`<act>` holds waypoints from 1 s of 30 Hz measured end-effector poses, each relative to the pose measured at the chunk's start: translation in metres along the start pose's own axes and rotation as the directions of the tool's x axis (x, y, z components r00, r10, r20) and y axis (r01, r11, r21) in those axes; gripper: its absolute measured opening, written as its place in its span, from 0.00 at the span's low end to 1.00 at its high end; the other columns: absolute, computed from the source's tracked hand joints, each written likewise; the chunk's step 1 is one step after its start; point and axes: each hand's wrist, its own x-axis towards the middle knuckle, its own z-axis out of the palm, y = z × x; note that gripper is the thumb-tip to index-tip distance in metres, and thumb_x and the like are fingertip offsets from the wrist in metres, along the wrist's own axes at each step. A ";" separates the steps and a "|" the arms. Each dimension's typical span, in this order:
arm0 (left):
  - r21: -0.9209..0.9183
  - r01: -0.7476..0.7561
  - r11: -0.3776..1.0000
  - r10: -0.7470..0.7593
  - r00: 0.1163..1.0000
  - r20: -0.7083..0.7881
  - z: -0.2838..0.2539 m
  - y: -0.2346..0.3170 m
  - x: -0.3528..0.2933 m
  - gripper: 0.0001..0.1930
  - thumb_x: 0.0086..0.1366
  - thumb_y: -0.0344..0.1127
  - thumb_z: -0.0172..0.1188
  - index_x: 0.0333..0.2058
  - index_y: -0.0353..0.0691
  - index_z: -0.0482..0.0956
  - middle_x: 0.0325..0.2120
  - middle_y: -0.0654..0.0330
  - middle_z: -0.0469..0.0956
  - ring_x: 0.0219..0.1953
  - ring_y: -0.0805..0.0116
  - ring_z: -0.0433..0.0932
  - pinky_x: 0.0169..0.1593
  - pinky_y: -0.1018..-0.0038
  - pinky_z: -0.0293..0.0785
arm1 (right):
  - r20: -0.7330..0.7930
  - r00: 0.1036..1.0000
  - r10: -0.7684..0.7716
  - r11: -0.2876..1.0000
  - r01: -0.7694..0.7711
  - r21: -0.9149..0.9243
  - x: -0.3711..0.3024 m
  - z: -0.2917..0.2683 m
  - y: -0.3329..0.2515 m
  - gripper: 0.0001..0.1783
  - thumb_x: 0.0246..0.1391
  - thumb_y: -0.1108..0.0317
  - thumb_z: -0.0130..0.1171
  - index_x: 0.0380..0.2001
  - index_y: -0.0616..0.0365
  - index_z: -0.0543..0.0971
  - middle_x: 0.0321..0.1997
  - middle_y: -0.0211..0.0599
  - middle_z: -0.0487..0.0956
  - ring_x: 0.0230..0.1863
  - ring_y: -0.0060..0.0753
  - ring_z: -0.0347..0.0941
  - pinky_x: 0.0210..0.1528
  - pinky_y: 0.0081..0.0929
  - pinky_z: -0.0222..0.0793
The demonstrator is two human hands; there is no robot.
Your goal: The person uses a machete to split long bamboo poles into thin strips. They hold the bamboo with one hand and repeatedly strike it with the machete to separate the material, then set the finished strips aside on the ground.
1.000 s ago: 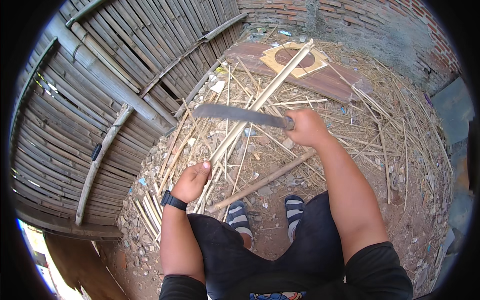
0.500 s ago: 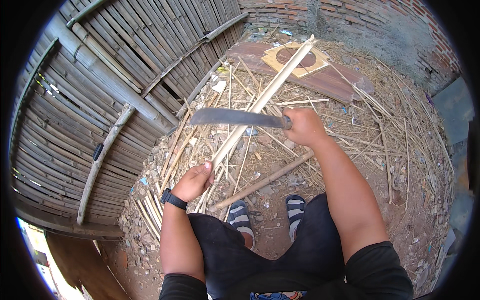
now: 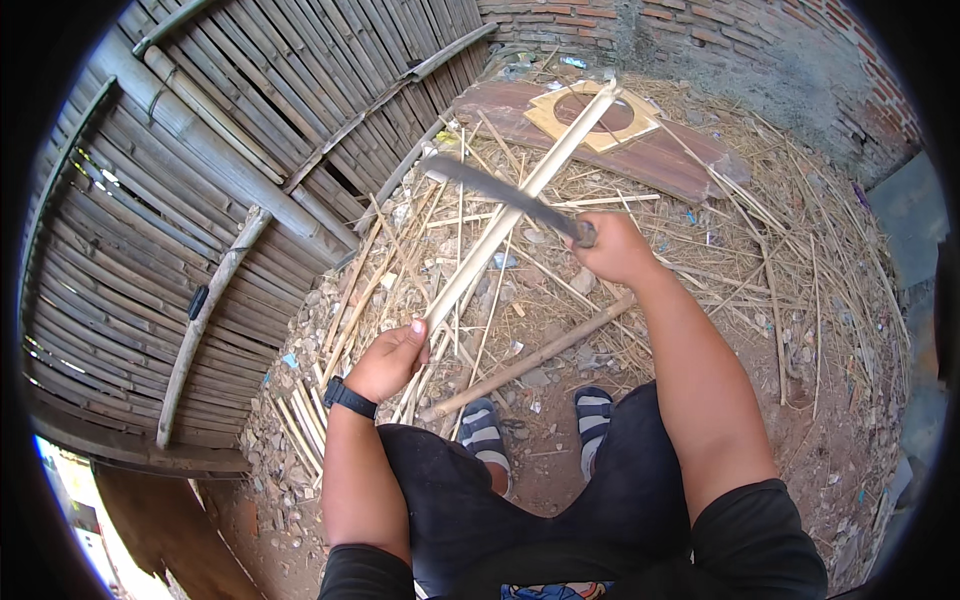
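My left hand (image 3: 388, 362), with a dark watch on its wrist, is closed around the near end of a long pale split bamboo strip (image 3: 465, 272). The strip slants away to the upper right, its far end above a yellowish board. My right hand (image 3: 612, 248) grips the handle of a machete (image 3: 500, 190), whose dark, motion-blurred blade points to the upper left. In the picture the blade crosses the middle of the strip; I cannot tell whether the two touch.
A reddish-brown plank (image 3: 690, 165) lies at the back, bearing a yellowish board (image 3: 545, 118) with a round hole. Bamboo strips and shavings litter the stony ground. A thick pole (image 3: 530, 362) lies before my feet. A bamboo wall (image 3: 250, 110) stands left, a brick wall (image 3: 720, 50) behind.
The machete's blade has swung, its tip now higher and farther right, with the right hand tilted a little. The bamboo strip's far end has shifted slightly left; my left hand stays almost still.
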 end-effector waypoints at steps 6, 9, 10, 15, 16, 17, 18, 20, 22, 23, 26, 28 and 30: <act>0.288 -0.067 0.955 0.090 0.993 -0.069 0.007 0.000 0.008 0.30 0.77 0.56 0.43 0.27 0.36 0.76 0.19 0.63 0.71 0.25 0.70 0.68 0.35 0.70 0.70 | -0.084 0.996 0.040 0.995 -0.032 0.093 -0.001 0.004 0.041 0.16 0.51 0.57 0.68 0.39 0.56 0.84 0.30 0.47 0.83 0.35 0.50 0.82 0.41 0.42 0.75; 0.255 -0.110 0.961 0.144 0.983 -0.116 0.004 0.002 0.011 0.30 0.77 0.57 0.44 0.26 0.36 0.76 0.19 0.63 0.72 0.25 0.70 0.68 0.36 0.70 0.70 | 0.120 0.976 -0.181 0.970 0.198 -0.143 -0.010 -0.001 -0.004 0.15 0.51 0.58 0.68 0.37 0.57 0.83 0.28 0.47 0.82 0.35 0.51 0.81 0.41 0.43 0.75; 0.279 -0.143 0.950 0.190 0.970 -0.152 0.006 0.002 0.013 0.30 0.77 0.56 0.45 0.27 0.35 0.76 0.18 0.59 0.72 0.24 0.68 0.68 0.34 0.68 0.71 | 0.197 0.947 -0.255 0.925 0.298 -0.235 -0.011 -0.003 -0.012 0.15 0.51 0.58 0.68 0.36 0.57 0.83 0.28 0.47 0.82 0.35 0.50 0.81 0.41 0.43 0.74; 0.436 -0.152 0.887 0.284 0.925 -0.254 0.003 0.003 0.003 0.28 0.76 0.54 0.46 0.28 0.33 0.76 0.17 0.50 0.72 0.22 0.57 0.70 0.33 0.63 0.71 | 0.086 0.994 0.069 0.993 -0.077 0.094 -0.008 -0.014 0.010 0.13 0.53 0.59 0.67 0.36 0.57 0.83 0.27 0.44 0.82 0.31 0.44 0.79 0.39 0.39 0.74; 0.441 -0.142 0.886 0.279 0.924 -0.263 0.004 0.004 0.005 0.28 0.76 0.54 0.46 0.29 0.32 0.76 0.17 0.48 0.72 0.21 0.55 0.70 0.33 0.62 0.71 | -0.008 0.985 0.171 0.975 -0.168 0.143 -0.008 -0.018 0.030 0.14 0.53 0.59 0.67 0.37 0.58 0.83 0.28 0.44 0.82 0.31 0.43 0.78 0.39 0.39 0.74; 0.454 -0.137 0.880 0.279 0.924 -0.262 0.002 0.002 0.006 0.28 0.76 0.54 0.47 0.29 0.33 0.76 0.17 0.48 0.72 0.22 0.54 0.71 0.33 0.62 0.72 | -0.095 0.959 0.266 0.947 -0.241 0.212 -0.005 -0.018 0.040 0.15 0.53 0.59 0.67 0.39 0.58 0.83 0.29 0.44 0.82 0.31 0.42 0.78 0.40 0.38 0.73; 0.466 -0.134 0.875 0.280 0.925 -0.258 0.002 -0.001 0.007 0.28 0.76 0.54 0.47 0.29 0.33 0.76 0.17 0.48 0.73 0.22 0.53 0.71 0.33 0.61 0.72 | -0.063 0.964 0.259 0.945 -0.240 0.222 -0.004 -0.018 0.050 0.18 0.53 0.59 0.68 0.43 0.59 0.82 0.32 0.46 0.84 0.33 0.44 0.80 0.41 0.39 0.74; 0.477 -0.125 0.870 0.280 0.921 -0.270 0.000 0.002 0.005 0.27 0.76 0.54 0.48 0.29 0.33 0.76 0.18 0.48 0.73 0.22 0.52 0.72 0.34 0.60 0.72 | -0.035 0.993 0.109 0.986 -0.104 0.127 -0.009 -0.009 0.033 0.19 0.53 0.58 0.68 0.43 0.59 0.82 0.32 0.48 0.84 0.35 0.47 0.81 0.42 0.40 0.74; 0.478 -0.119 0.871 0.277 0.920 -0.276 -0.002 0.001 0.008 0.27 0.76 0.54 0.48 0.29 0.33 0.77 0.17 0.47 0.73 0.22 0.51 0.72 0.34 0.60 0.71 | 0.124 0.992 0.006 0.999 0.000 -0.049 -0.011 -0.008 -0.004 0.20 0.52 0.57 0.69 0.44 0.59 0.82 0.33 0.50 0.84 0.37 0.51 0.82 0.43 0.42 0.75; 0.473 -0.119 0.873 0.275 0.921 -0.275 -0.001 0.001 0.009 0.27 0.76 0.54 0.48 0.29 0.33 0.77 0.17 0.47 0.73 0.22 0.51 0.72 0.33 0.60 0.71 | 0.165 0.983 -0.076 0.986 0.100 -0.137 -0.014 -0.007 -0.018 0.20 0.52 0.57 0.69 0.43 0.59 0.82 0.33 0.50 0.83 0.37 0.52 0.81 0.43 0.42 0.75; 0.511 -0.148 0.847 0.305 0.922 -0.239 0.002 0.006 0.006 0.27 0.75 0.53 0.48 0.29 0.33 0.77 0.18 0.43 0.74 0.23 0.43 0.73 0.33 0.58 0.71 | 0.239 0.946 -0.219 0.918 0.283 -0.278 -0.020 -0.008 -0.033 0.17 0.51 0.58 0.69 0.40 0.58 0.82 0.31 0.47 0.83 0.34 0.48 0.81 0.40 0.42 0.75; 0.566 -0.128 0.815 0.313 0.918 -0.243 0.003 0.007 0.004 0.26 0.75 0.53 0.48 0.29 0.33 0.78 0.19 0.42 0.75 0.25 0.41 0.75 0.33 0.56 0.72 | 0.097 0.995 0.012 1.000 -0.010 -0.013 -0.007 -0.013 0.005 0.16 0.52 0.59 0.69 0.39 0.59 0.82 0.30 0.45 0.83 0.34 0.45 0.81 0.41 0.41 0.75; 0.609 -0.077 0.790 0.305 0.910 -0.282 -0.001 0.010 0.005 0.26 0.75 0.53 0.48 0.29 0.34 0.78 0.20 0.41 0.75 0.26 0.39 0.76 0.33 0.55 0.72 | -0.020 0.980 0.198 0.964 -0.191 0.184 -0.002 -0.016 0.046 0.16 0.53 0.60 0.68 0.39 0.59 0.82 0.30 0.42 0.83 0.34 0.41 0.81 0.42 0.39 0.74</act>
